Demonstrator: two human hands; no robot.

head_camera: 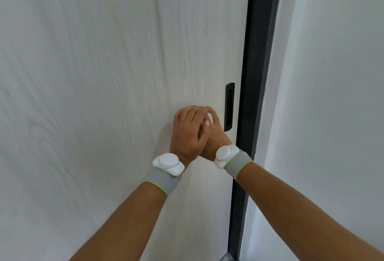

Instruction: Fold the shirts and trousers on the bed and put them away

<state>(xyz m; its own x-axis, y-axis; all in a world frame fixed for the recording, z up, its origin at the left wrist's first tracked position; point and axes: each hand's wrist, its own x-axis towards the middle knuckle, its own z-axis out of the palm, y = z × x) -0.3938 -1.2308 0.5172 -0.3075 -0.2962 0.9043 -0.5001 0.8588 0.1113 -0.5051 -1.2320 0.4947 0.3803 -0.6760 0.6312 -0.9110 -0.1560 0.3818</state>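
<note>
While both hands meet, left hand (190, 134) laid over right hand (215, 134), fingers (199, 113) loosely curled and holding nothing, the door (124, 52) handle (229, 106) sits just right of them; no clothes or bed show, so progress cannot be judged

Much of my view is covered or cropped.

My left hand (188, 134) lies over my right hand (215, 136), hiding most of its fingers, so I cannot tell whether it holds anything. The pale wood-grain wardrobe door (104, 73) runs past the top, left and bottom edges. Both forearms are cut off at the bottom edge. Something grey at the bottom edge beside the dark door frame (257, 73) is too cropped to identify.
</note>
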